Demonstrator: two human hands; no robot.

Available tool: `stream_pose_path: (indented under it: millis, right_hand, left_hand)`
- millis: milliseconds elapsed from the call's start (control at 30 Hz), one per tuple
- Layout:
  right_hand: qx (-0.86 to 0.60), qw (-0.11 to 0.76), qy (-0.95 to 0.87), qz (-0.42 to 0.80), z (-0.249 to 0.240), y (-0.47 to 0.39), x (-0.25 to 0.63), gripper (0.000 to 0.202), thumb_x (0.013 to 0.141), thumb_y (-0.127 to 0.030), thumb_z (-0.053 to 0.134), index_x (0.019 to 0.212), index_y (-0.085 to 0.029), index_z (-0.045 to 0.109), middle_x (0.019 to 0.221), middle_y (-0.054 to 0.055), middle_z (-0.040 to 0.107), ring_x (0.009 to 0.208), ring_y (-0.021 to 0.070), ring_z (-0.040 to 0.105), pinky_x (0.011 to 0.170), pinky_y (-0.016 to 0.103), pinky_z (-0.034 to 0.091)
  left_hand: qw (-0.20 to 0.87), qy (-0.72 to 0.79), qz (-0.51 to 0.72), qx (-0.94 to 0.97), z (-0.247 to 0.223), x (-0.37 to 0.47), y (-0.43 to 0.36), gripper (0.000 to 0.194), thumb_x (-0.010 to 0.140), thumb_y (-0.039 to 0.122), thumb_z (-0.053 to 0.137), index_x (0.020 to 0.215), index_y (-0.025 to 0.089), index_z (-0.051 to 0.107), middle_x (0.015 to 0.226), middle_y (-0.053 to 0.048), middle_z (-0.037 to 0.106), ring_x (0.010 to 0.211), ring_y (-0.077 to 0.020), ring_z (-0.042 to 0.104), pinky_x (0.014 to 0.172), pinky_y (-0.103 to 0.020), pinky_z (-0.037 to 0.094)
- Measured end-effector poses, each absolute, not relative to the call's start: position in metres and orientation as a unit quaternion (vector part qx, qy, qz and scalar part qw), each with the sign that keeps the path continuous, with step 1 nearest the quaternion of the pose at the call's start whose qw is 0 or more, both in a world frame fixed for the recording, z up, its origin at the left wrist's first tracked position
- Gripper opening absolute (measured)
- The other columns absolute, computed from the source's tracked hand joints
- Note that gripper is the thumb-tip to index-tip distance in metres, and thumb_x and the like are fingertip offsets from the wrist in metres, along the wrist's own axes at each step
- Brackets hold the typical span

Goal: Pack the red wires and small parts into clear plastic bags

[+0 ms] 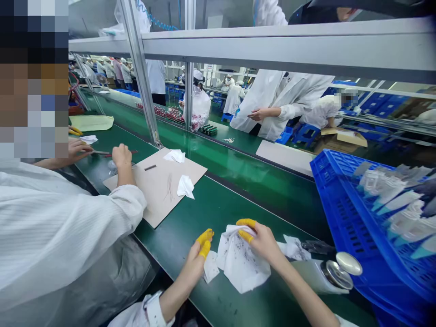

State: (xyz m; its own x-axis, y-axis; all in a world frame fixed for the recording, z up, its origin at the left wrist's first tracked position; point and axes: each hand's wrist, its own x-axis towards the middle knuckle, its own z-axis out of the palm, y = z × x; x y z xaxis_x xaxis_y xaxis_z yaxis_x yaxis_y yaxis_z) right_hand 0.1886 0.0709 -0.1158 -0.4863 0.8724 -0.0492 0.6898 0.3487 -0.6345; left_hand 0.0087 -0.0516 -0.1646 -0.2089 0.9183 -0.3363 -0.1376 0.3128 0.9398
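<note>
A white cloth with dark specks [243,263] hangs from my right hand [260,238], whose yellow-covered thumb and finger pinch its upper edge. To its left is my left hand [200,247], with yellow covers on the thumb and a finger; the two tips are close together, and whether anything small lies between them cannot be made out. A smaller white piece of cloth [211,267] lies on the green table [218,299] just below the left fingertips. Under and beyond my right forearm are another crumpled white cloth [294,247] and a bottle with an open metal lid [337,274].
A blue crate [327,190] of bagged parts stands at the right. At left, a co-worker's sleeve [68,227] and hands reach over a cardboard sheet [156,200] with white cloths. A metal frame [272,45] spans above the conveyor [231,159]; people stand beyond.
</note>
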Motion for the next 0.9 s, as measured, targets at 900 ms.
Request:
stream_pose_path:
  millis: [900]
  right_hand:
    - [-0.376,0.046,-0.917,0.121,-0.062,0.127,0.100,0.026,0.081,-0.017,0.049,0.093,-0.024,0.070,0.100,0.001,0.070,0.088,0.0213,0.065,0.070,0.027,0.049]
  left_hand:
    - [0.152,0.634,0.280,0.705,-0.167,0.002,-0.095,0.033,0.084,0.017,0.052,0.116,0.021,0.057,0.114,-0.008,0.064,0.108,-0.0244,0.057,0.095,-0.046,0.050]
